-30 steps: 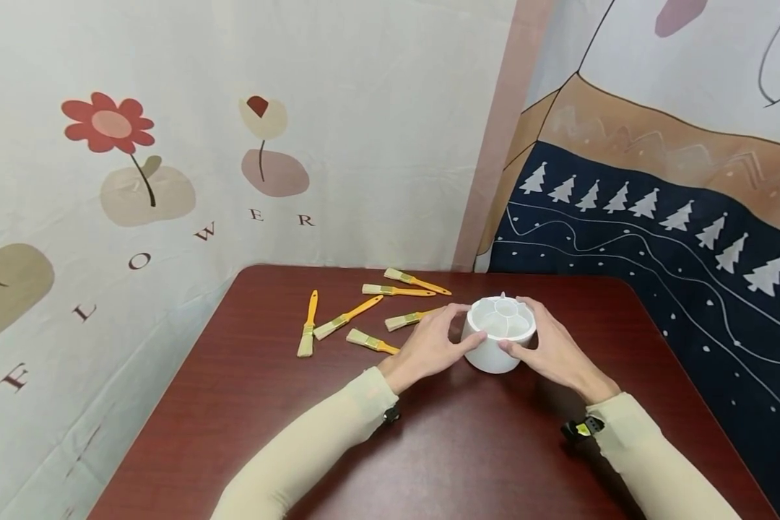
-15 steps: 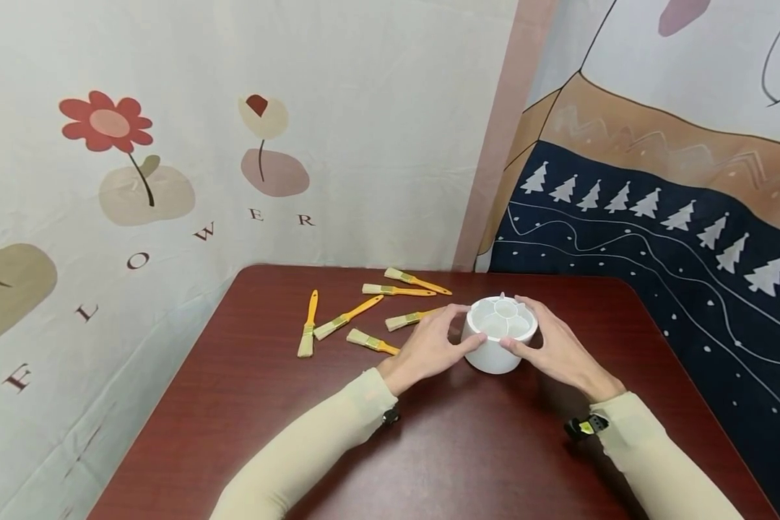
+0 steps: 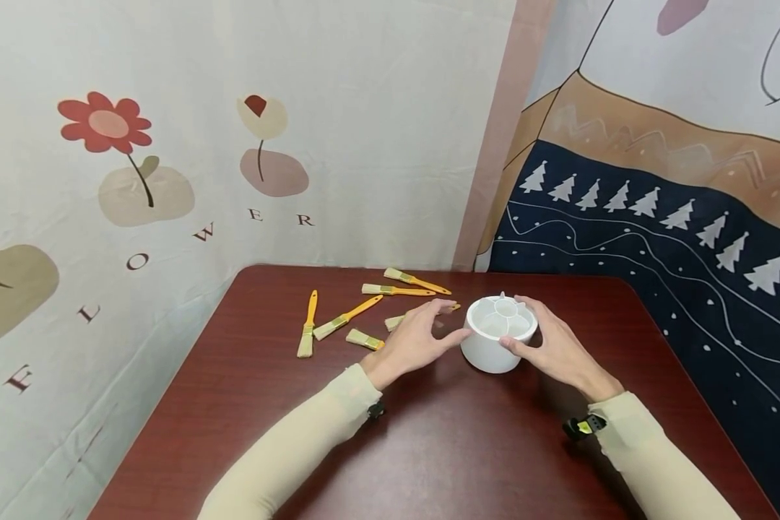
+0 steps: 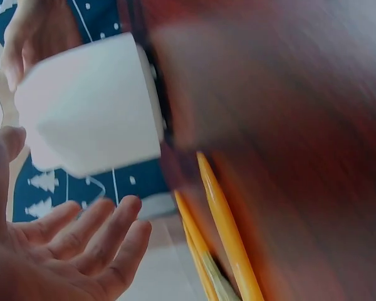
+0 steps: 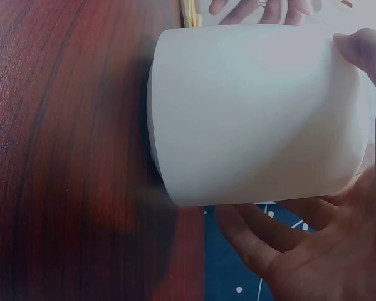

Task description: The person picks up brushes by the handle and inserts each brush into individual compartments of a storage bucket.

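A round white desk organizer (image 3: 490, 355) with divided compartments stands upright on the right half of the table in the head view. My right hand (image 3: 562, 354) grips it from the right, thumb at the near rim and fingers round the far side. Apart from its left side is my left hand (image 3: 416, 343), fingers spread and holding nothing. In the left wrist view a gap shows between those fingers and the organizer (image 4: 94, 106). Beneath and beside the left hand lie paint brushes with yellow handles, one brush (image 3: 364, 339) partly covered by it.
Several more brushes lie left of the organizer, among them an upright-lying brush (image 3: 308, 325), a slanted brush (image 3: 347, 318) and a brush (image 3: 398, 290) near the back. The dark red table (image 3: 234, 404) meets printed cloth hangings (image 3: 377, 130) behind.
My left hand has let go of the organizer and moved a little left, over the nearest brushes. The right hand keeps its grip, and the organizer stays in place.
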